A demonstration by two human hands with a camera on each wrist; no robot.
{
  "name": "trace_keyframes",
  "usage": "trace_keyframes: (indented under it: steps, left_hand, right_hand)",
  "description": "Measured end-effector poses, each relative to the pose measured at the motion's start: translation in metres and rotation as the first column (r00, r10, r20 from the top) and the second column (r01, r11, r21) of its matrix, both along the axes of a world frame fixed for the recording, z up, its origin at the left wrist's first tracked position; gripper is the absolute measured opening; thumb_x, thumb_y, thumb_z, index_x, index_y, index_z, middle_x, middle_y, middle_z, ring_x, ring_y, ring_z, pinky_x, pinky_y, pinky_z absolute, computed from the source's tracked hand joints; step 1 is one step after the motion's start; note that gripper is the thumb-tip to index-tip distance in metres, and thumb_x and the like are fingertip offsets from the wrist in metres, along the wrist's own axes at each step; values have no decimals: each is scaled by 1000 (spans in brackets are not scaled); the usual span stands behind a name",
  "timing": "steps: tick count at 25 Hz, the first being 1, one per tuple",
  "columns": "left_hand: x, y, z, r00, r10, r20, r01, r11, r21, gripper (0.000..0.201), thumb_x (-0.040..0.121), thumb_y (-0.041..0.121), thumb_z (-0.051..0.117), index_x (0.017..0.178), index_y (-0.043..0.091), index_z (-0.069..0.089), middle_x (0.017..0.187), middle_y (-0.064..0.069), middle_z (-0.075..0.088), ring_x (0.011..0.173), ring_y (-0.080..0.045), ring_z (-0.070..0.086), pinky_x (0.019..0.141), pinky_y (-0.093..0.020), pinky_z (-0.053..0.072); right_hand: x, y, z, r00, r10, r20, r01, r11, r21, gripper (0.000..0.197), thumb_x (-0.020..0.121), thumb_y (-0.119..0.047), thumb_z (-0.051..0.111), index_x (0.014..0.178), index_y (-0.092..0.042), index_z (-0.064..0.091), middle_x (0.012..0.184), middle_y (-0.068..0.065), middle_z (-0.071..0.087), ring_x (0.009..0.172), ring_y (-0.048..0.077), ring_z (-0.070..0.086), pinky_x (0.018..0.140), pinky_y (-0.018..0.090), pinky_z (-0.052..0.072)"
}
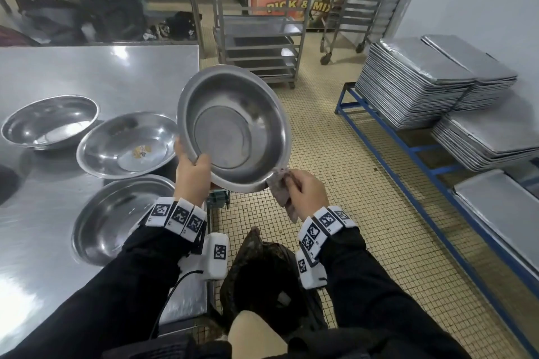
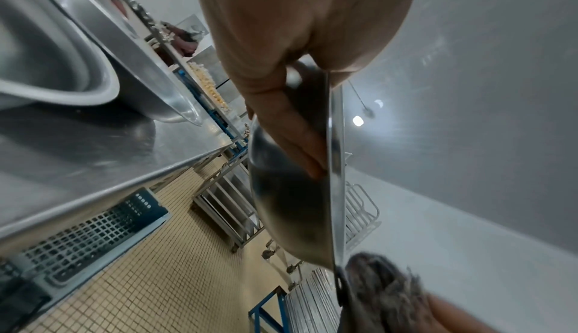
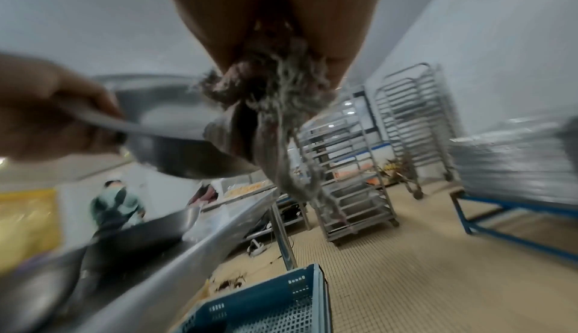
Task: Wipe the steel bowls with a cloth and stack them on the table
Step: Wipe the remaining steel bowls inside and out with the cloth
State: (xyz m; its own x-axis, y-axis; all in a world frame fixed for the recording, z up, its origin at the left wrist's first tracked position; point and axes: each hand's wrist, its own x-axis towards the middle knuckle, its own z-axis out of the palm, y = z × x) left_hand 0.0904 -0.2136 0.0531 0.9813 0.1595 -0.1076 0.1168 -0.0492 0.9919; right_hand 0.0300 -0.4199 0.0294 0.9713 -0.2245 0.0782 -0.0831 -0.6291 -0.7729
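My left hand (image 1: 194,167) grips the near-left rim of a steel bowl (image 1: 236,128), which is tilted up towards me over the floor, just off the table's right edge. The thumb lies inside the rim, the fingers (image 2: 294,125) behind it on the bowl's (image 2: 291,205) outer wall. My right hand (image 1: 303,186) holds a frayed grey cloth (image 1: 281,189) bunched against the bowl's lower right rim. In the right wrist view the cloth (image 3: 275,106) hangs in strands beside the bowl (image 3: 175,135). Three more steel bowls sit apart on the table (image 1: 58,67): far left (image 1: 49,122), middle (image 1: 125,144), near (image 1: 122,216).
Wheeled tray racks (image 1: 259,17) stand on the tiled floor ahead. Stacks of metal trays (image 1: 423,81) lie on a blue frame at right. A dark bag (image 1: 262,277) is on the floor by my feet, and a blue crate (image 3: 269,308) sits under the table edge.
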Motion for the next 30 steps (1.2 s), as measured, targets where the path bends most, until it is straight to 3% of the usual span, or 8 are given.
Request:
trace_keyframes:
  steps: [5, 9, 11, 15, 18, 22, 25, 30]
  left_hand:
    - [-44, 10, 1, 990, 116, -84, -129, 976, -176, 53, 99, 29, 45, 147, 33, 22, 116, -10, 58, 89, -30, 67, 61, -39, 60]
    - [-100, 28, 11, 961, 263, -83, -275, 935, -224, 48, 101, 32, 45, 145, 25, 27, 105, -4, 61, 78, -15, 65, 47, -21, 53]
    - [-126, 46, 13, 950, 309, -46, -313, 938, -148, 43, 100, 27, 48, 139, 24, 32, 98, 5, 59, 80, -8, 62, 52, -15, 53]
    - [-173, 108, 7, 919, 392, -45, -390, 919, 60, 32, 87, 31, 60, 113, 19, 46, 102, -7, 60, 93, -25, 65, 79, -43, 58]
    - [-203, 159, 3, 868, 496, 13, -490, 855, 170, 22, 84, 29, 62, 101, 19, 51, 107, -8, 55, 92, -17, 58, 78, -32, 51]
    - [-228, 231, -6, 799, 601, -36, -586, 790, 182, 25, 94, 40, 42, 112, 22, 45, 101, -11, 55, 96, -34, 57, 91, -53, 45]
    - [-239, 285, -17, 806, 586, -81, -558, 798, 227, 25, 98, 33, 43, 118, 17, 45, 92, -7, 56, 78, -23, 58, 68, -31, 53]
    - [-230, 363, -22, 874, 476, -95, -443, 862, 245, 13, 98, 20, 51, 110, 15, 49, 93, -4, 57, 76, -13, 58, 50, -13, 46]
  right_hand:
    - [-16, 20, 21, 971, -97, -217, 176, 906, 385, 34, 98, -46, 36, 104, -18, 55, 87, -5, 61, 79, 12, 61, 57, 18, 42]
    - [-35, 52, 37, 988, 6, -153, 76, 847, 526, 26, 89, -35, 61, 106, -19, 48, 89, -12, 57, 79, 1, 57, 58, 12, 39]
    - [-43, 71, 37, 992, -1, -125, 69, 836, 545, 22, 87, -18, 63, 104, -18, 49, 86, -9, 57, 73, 3, 57, 55, 11, 43]
    - [-56, 127, 32, 986, 101, -136, -7, 827, 562, 25, 80, -8, 59, 101, -16, 51, 87, 4, 60, 75, 22, 63, 71, 38, 58]
    - [-65, 174, 29, 965, 221, -141, -99, 806, 583, 25, 82, -4, 57, 105, -12, 51, 85, 5, 57, 66, 18, 58, 52, 17, 50]
    - [-74, 234, 25, 910, 371, -183, -216, 802, 556, 16, 85, -1, 52, 98, -8, 46, 68, 5, 49, 42, 4, 48, 40, 13, 41]
    - [-76, 284, 15, 892, 410, -190, -248, 795, 553, 18, 85, 4, 48, 97, -9, 44, 67, 4, 43, 33, 2, 43, 34, 14, 38]
    - [-71, 352, -4, 909, 356, -218, -183, 808, 560, 26, 78, -8, 56, 99, -23, 50, 72, 3, 52, 55, 17, 51, 58, 27, 52]
